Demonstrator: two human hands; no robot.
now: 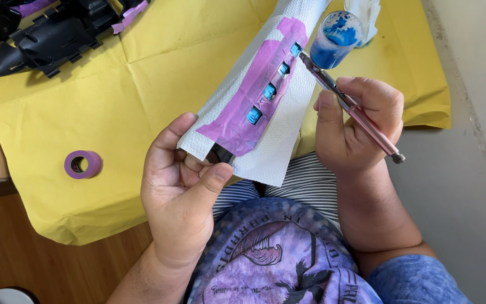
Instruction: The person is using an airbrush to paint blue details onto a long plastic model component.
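Paper towel and purple masking tape are wrapping the long part (260,95) that we are holding in our left hand (178,194), and we judge that wrapping to be there as a shield, since only 4 small windows (269,92) cut in the tape are showing bright blue. Our left grip is closing around the lower end of the part, thumb on the near side and fingers behind, where a bit of dark body is peeking out of the towel. Held this way, the part is tilting up and away from us, with its taped face turned toward our right hand (355,126).

Our right grip is wrapping firmly around a slim pink and silver airbrush (347,104), which carries a small cup of blue paint (336,39) on top. Its tip is sitting just beside the uppermost window, almost touching the tape, so the worked spot is lying well beyond both grips, at the far upper end of the part.

Yellow paper (158,62) is covering the counter beneath everything, probably to catch stray paint. A roll of purple tape (82,164) is resting on it well to our left, and a black model piece (52,34) with its own purple tape strips is lying at the far left corner.
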